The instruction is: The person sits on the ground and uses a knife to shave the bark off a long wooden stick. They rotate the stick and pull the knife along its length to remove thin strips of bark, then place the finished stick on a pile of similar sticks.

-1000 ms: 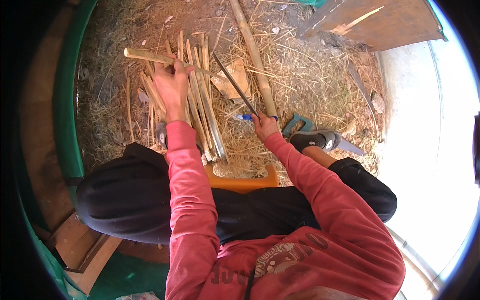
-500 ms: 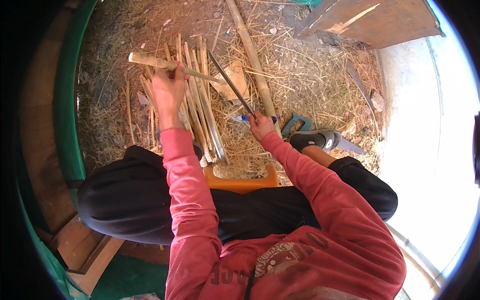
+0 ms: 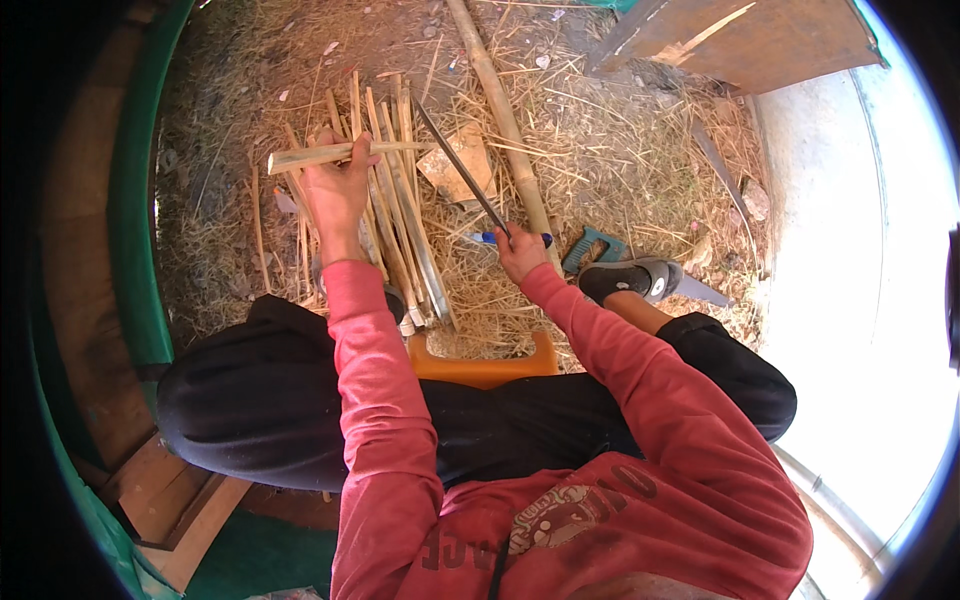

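Observation:
My left hand [image 3: 337, 190] is closed around a split bamboo stick [image 3: 300, 158], held nearly level across a bundle of bamboo strips [image 3: 405, 215]. The stick's thin far end reaches the dark blade of a long knife [image 3: 455, 160]; whether they touch I cannot tell. My right hand [image 3: 522, 252] grips the knife at its near end, blade slanting up and left. A blue object [image 3: 486, 237] shows beside my right fingers, partly hidden by them. Below my left hand, the strips lie lengthwise between my legs.
A long bamboo pole [image 3: 503, 110] lies on the straw-covered ground. Right of my hand are a green-handled saw [image 3: 592, 248] and my sandalled foot [image 3: 632, 280]. A flat tan piece [image 3: 460, 165] lies behind the blade. An orange stool [image 3: 485, 370] is beneath me; a wooden board [image 3: 740, 45] stands far right.
The bamboo stick has turned in my left hand: its thick left end has dropped toward me, so it lies more level. My right hand and the knife have hardly moved.

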The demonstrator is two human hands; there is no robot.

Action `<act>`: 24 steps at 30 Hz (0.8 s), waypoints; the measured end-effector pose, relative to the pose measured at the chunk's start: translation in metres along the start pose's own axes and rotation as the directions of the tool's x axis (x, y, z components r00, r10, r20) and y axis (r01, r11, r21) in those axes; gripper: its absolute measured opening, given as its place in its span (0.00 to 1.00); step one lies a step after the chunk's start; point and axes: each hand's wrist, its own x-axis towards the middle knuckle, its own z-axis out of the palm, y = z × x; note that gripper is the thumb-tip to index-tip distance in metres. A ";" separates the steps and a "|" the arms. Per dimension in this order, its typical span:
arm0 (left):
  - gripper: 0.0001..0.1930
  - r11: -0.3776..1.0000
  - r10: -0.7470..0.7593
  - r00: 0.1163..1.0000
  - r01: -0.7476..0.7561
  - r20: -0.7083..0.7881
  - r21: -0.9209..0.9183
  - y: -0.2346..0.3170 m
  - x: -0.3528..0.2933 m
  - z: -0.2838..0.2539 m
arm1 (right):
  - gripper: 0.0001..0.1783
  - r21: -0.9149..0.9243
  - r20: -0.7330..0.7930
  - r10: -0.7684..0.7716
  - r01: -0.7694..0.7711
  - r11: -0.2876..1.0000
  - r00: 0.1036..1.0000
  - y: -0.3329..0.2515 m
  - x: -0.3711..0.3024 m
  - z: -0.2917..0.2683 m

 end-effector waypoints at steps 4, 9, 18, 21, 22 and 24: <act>0.10 0.994 0.033 0.999 -0.033 0.002 0.107 0.002 0.003 -0.002 | 0.15 -0.020 -0.017 -0.030 0.030 0.999 0.999 -0.012 0.002 -0.006; 0.09 0.995 0.066 0.997 -0.069 0.050 0.074 0.009 0.004 0.000 | 0.14 0.050 -0.074 -0.059 0.062 0.997 0.996 -0.028 0.013 -0.016; 0.10 0.966 0.121 0.992 -0.126 0.036 0.225 0.021 -0.002 0.013 | 0.14 -0.240 -0.096 -0.032 0.008 0.971 0.995 0.011 0.010 0.005; 0.10 0.959 0.197 0.979 -0.203 0.052 0.198 0.011 -0.002 0.012 | 0.15 -0.164 -0.037 -0.043 0.036 0.986 0.998 0.012 0.012 -0.001; 0.09 0.959 0.196 0.979 -0.203 0.059 0.197 0.016 -0.003 0.013 | 0.15 -0.130 -0.046 -0.047 0.041 0.991 0.998 -0.003 0.012 -0.010; 0.09 0.963 0.172 0.983 -0.182 0.067 0.199 0.021 -0.005 0.014 | 0.15 -0.080 -0.069 -0.066 0.060 0.995 0.995 -0.013 0.011 -0.012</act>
